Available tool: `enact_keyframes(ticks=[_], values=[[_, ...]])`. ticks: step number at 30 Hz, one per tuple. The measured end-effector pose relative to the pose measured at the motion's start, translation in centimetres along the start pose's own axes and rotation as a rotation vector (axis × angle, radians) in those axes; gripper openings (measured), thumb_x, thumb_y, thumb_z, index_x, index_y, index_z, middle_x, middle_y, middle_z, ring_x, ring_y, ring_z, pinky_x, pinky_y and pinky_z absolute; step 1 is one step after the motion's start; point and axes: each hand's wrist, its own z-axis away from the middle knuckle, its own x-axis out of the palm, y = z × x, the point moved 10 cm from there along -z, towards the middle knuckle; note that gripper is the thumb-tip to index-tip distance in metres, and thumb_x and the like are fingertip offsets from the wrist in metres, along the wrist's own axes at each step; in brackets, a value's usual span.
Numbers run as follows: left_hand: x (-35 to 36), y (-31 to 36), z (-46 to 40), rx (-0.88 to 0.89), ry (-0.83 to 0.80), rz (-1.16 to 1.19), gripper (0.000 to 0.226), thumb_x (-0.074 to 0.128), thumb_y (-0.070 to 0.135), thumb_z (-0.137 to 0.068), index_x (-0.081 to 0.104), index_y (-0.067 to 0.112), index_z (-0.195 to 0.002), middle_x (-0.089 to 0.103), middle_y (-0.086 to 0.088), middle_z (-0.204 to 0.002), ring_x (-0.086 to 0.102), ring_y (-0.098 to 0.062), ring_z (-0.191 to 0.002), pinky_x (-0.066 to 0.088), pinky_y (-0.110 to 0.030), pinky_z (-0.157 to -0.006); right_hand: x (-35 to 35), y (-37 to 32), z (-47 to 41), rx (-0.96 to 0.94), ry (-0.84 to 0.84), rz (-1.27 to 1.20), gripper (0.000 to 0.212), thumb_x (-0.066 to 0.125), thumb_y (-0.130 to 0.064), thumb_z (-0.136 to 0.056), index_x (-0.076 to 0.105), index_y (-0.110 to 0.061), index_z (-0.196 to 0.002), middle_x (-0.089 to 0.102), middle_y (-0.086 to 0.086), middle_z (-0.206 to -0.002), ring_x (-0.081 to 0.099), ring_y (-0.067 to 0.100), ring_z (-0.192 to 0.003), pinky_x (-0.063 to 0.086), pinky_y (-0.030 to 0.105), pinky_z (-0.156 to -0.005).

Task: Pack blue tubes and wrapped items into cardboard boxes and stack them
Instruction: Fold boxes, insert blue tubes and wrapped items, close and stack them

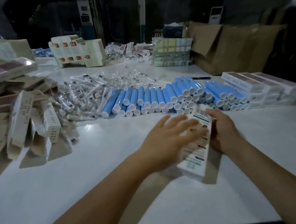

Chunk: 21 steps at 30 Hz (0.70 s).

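Holding the box (196,140) at lower right of the frame, right hand (221,130) gripping its side, left hand (169,138) flat, fingers straight, pressing evenly before stacking.

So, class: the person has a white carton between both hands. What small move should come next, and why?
Probably carry the carton to the stack of finished boxes at the right. The right hand grips its edge, the left hand lies flat across it, and no tube sticks out.
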Motion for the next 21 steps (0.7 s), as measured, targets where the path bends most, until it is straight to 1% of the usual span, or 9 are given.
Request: enact_keyframes(ticks=[3, 5, 7, 9, 11, 13, 15, 17, 21], values=[[-3.6, -5.0, 1.4, -0.322, 0.244, 0.256, 0.056, 0.034, 0.008, -0.085, 0.052, 0.025, -0.135, 0.051, 0.002, -0.139, 0.04, -0.019, -0.13, 0.026, -0.038, -0.111, -1.4, -0.4, -0.1, -0.026, 0.104, -0.062, 0.041, 0.057, -0.02, -0.09, 0.055, -0.001, -0.126, 0.066, 0.02, -0.115, 0.067, 0.032, -0.097, 0.056, 0.043, -0.079], [-4.6, -6.7, 2.1, -0.403, 0.287, 0.286, 0.045, 0.039, 0.008, -0.089, 0.059, 0.02, -0.128, 0.058, 0.001, -0.131, 0.046, -0.018, -0.123, 0.033, -0.036, -0.105, -1.7, -0.8, 0.2, -0.072, 0.14, -0.067, 0.041, 0.062, -0.016, -0.088, 0.052, -0.003, -0.126, 0.067, 0.019, -0.113, 0.068, 0.032, -0.096, 0.058, 0.042, -0.073], [-4.2, -6.5, 1.9, -0.402, 0.237, 0.161, 0.041, 0.042, 0.031, -0.092, 0.056, 0.022, -0.129, 0.057, 0.002, -0.13, 0.047, -0.017, -0.12, 0.032, -0.038, -0.104, -1.5, -1.1, 0.5, -0.13, 0.135, -0.03, 0.041, 0.064, -0.013, -0.087, 0.049, -0.003, -0.124, 0.068, 0.019, -0.107, 0.07, 0.031, -0.089, 0.058, 0.039, -0.062], [-2.0, -5.7, 1.2, -0.417, 0.083, 0.01, 0.058, 0.038, 0.056, -0.092, 0.042, 0.024, -0.14, 0.047, 0.002, -0.14, 0.039, -0.019, -0.127, 0.025, -0.044, -0.109, -0.9, -1.0, 0.8, -0.164, 0.082, 0.04, 0.036, 0.063, -0.013, -0.088, 0.049, -0.002, -0.119, 0.069, 0.019, -0.105, 0.071, 0.029, -0.086, 0.058, 0.037, -0.059], [0.6, -5.6, 0.8, -0.469, -0.067, -0.078, 0.08, 0.037, 0.07, -0.086, 0.021, 0.022, -0.148, 0.031, 0.0, -0.151, 0.026, -0.023, -0.138, 0.015, -0.05, -0.114, 0.0, -0.7, 1.1, -0.156, 0.0, 0.086, 0.029, 0.061, -0.013, -0.089, 0.053, -0.003, -0.115, 0.069, 0.018, -0.106, 0.071, 0.027, -0.085, 0.057, 0.034, -0.059], [1.8, -6.3, 0.7, -0.518, -0.102, -0.1, 0.091, 0.04, 0.073, -0.083, 0.009, 0.02, -0.15, 0.024, -0.004, -0.153, 0.02, -0.027, -0.14, 0.012, -0.054, -0.113, 1.1, -0.2, 1.2, -0.126, -0.103, 0.114, 0.021, 0.057, -0.013, -0.091, 0.057, -0.005, -0.111, 0.071, 0.015, -0.101, 0.072, 0.025, -0.084, 0.057, 0.033, -0.058], [1.9, -7.0, 0.7, -0.534, -0.078, -0.118, 0.094, 0.042, 0.073, -0.083, 0.004, 0.021, -0.151, 0.025, -0.005, -0.153, 0.02, -0.028, -0.14, 0.011, -0.056, -0.113, 1.9, 0.2, 1.3, -0.11, -0.18, 0.169, 0.017, 0.054, -0.013, -0.092, 0.059, -0.007, -0.107, 0.074, 0.011, -0.095, 0.072, 0.025, -0.083, 0.058, 0.034, -0.058], [1.8, -7.4, 0.8, -0.526, -0.053, -0.119, 0.091, 0.043, 0.071, -0.083, 0.006, 0.021, -0.15, 0.031, -0.004, -0.149, 0.027, -0.028, -0.136, 0.014, -0.053, -0.113, 2.3, 0.4, 1.3, -0.111, -0.216, 0.211, 0.017, 0.055, -0.014, -0.091, 0.06, -0.008, -0.106, 0.074, 0.01, -0.093, 0.072, 0.025, -0.082, 0.058, 0.034, -0.058], [1.5, -7.6, 1.0, -0.497, 0.019, -0.097, 0.081, 0.045, 0.068, -0.084, 0.021, 0.021, -0.146, 0.042, -0.004, -0.139, 0.041, -0.025, -0.123, 0.032, -0.042, -0.104, 2.6, 0.3, 1.5, -0.151, -0.253, 0.325, 0.023, 0.056, -0.023, -0.09, 0.06, -0.009, -0.107, 0.073, 0.013, -0.096, 0.07, 0.027, -0.079, 0.054, 0.032, -0.054]])
